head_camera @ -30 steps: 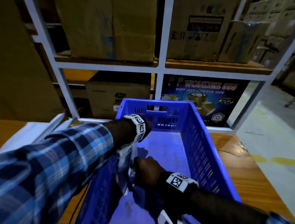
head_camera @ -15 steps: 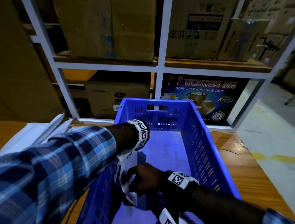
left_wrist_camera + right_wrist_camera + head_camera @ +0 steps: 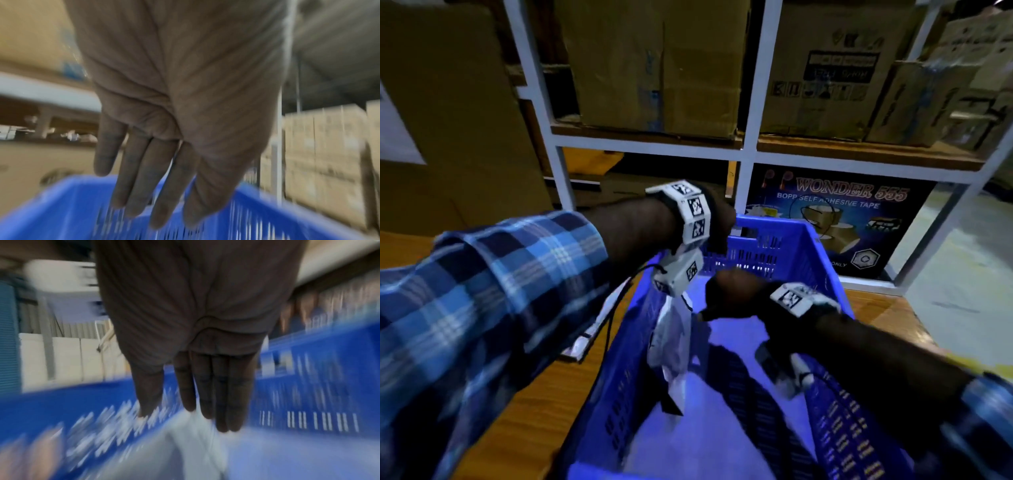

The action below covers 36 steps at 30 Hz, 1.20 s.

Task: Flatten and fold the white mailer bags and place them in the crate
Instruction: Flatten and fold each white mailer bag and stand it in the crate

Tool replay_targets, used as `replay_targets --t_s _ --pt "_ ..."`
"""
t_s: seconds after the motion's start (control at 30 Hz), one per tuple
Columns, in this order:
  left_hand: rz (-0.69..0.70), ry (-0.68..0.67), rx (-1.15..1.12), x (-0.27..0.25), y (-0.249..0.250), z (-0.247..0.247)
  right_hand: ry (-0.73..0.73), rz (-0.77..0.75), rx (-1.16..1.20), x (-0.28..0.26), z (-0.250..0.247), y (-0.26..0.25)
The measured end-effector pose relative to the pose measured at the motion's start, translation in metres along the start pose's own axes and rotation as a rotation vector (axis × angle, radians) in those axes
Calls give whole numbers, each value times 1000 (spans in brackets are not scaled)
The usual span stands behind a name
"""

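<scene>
Now, blue crate [image 3: 822, 270] w/ white mailer bag [image 3: 674, 346] inside, both hands' fingers [image 3: 133, 170] straight, holding nothing.

Both forearms reach forward over the blue crate [image 3: 822, 246] — the left hand [image 3: 174, 113] above its far rim, fingers [image 3: 131, 178] straight and close together, holding nothing. The right hand [image 3: 197, 331] hangs lower, inside the crate — its fingers [image 3: 220, 394] also straight, pointing down, and empty.
</scene>
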<state>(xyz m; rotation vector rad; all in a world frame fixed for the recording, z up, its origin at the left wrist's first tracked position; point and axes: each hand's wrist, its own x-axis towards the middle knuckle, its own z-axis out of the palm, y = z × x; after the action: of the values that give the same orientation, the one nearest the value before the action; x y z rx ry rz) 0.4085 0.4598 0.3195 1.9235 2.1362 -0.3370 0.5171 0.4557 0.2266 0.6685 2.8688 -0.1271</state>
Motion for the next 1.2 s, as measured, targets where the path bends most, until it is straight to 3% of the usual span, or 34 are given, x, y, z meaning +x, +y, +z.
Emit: replay_targets --t_s 0.07,0.27,0.5,0.6,0.8,0.97,1.1,1.2 --pt "58 89 63 -20 -1 -20 -5 70 -74 -1 -27 4" --pt "78 364 112 -91 -53 -59 21 185 65 -17 -109 -17" --pt "105 613 -61 -174 -163 -38 311 191 -44 -15 -166 -130" --pt "142 686 -171 -201 -216 -3 361 223 -10 8 -168 -182" --pt "100 590 -318 -238 -305 109 250 275 128 80 -120 -247" --pt "-102 484 -410 -249 -360 217 205 294 168 129 -70 -297" --pt "-227 554 -547 -261 -385 296 201 302 234 172 -35 -322" --pt "-270 493 -602 -269 -398 354 219 364 323 207 -10 -334"
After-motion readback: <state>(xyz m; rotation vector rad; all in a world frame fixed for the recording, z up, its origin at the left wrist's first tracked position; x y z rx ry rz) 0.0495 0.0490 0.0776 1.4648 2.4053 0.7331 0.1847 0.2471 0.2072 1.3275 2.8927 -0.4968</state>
